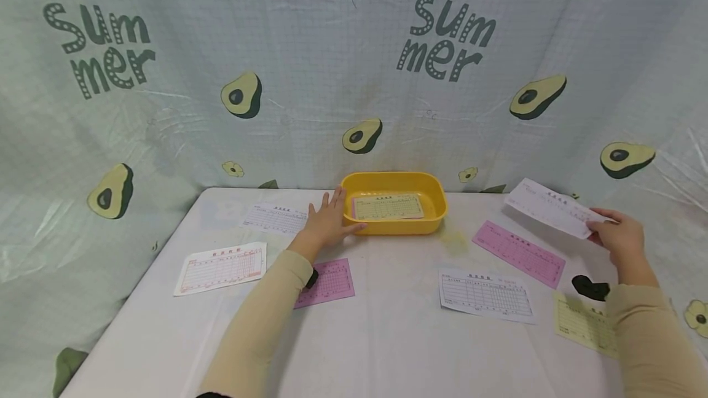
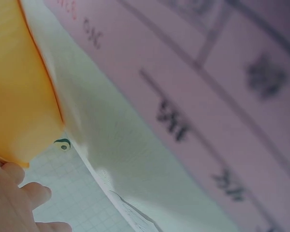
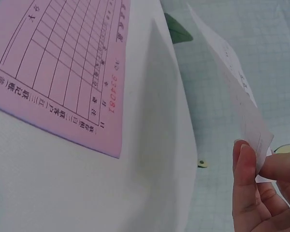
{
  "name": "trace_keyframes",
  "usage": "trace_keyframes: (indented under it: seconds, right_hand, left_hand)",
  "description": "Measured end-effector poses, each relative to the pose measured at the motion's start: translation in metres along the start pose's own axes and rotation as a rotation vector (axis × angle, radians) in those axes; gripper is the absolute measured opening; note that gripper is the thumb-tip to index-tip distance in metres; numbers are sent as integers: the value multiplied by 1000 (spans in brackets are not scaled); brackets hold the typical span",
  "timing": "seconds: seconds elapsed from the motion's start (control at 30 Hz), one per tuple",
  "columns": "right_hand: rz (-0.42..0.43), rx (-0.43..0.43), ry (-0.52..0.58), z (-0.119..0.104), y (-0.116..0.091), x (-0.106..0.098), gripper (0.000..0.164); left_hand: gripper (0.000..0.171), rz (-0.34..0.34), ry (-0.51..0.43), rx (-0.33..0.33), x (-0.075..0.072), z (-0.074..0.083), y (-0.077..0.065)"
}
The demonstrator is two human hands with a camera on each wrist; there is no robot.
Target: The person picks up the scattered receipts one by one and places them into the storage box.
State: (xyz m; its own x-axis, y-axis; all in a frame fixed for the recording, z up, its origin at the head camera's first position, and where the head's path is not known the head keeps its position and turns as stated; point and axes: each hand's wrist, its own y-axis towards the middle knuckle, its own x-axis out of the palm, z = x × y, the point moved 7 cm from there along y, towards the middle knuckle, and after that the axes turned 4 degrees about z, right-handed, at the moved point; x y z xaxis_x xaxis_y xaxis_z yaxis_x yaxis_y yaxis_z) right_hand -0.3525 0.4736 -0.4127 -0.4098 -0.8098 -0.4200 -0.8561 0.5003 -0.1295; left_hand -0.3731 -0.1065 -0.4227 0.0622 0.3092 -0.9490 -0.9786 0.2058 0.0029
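My right hand (image 1: 622, 238) pinches one end of a white receipt slip (image 1: 547, 206) between thumb and fingers, holding it above the table's back right; in the right wrist view the slip (image 3: 234, 82) is seen nearly edge-on. My left hand (image 1: 327, 221) has its fingers spread and touches the left end of a yellow plastic tray (image 1: 437, 207). Inside the tray lies a yellow receipt slip (image 1: 387, 207), with a pink edge showing under it. A pink slip (image 1: 519, 252) lies flat beneath the raised white one. Under my left wrist is another pink slip (image 1: 334, 281), partly hidden.
On the left lie a red-printed white slip (image 1: 224, 268) and a blue-printed white slip (image 1: 276, 220). Front right are a white slip (image 1: 487, 295) and a yellow slip (image 1: 583, 323), partly covered by my right sleeve. A patterned curtain (image 1: 310, 78) hangs behind the table (image 1: 387, 336).
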Motion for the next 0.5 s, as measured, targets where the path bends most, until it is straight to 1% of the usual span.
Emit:
trace_keyframes:
  seconds: [0.13,0.2,0.23,0.37,0.5]
  right_hand:
    - [-7,-31,-29,-6,-3,1,51]
    - [-9,-36,-40,-9,-7,2,49]
    - [-23,-50,-66,-12,-9,4,53]
    - [-22,-59,-58,-21,-16,4,46]
    - [-22,-74,-63,-29,-22,5,49]
  left_hand:
    - [112,-2,1,-4,0,1,0]
    - [112,-5,4,-7,1,0,1]
    - [112,-6,5,-9,1,0,1]
    - [112,0,1,-4,1,0,1]
    - [112,-2,-7,-4,1,0,1]
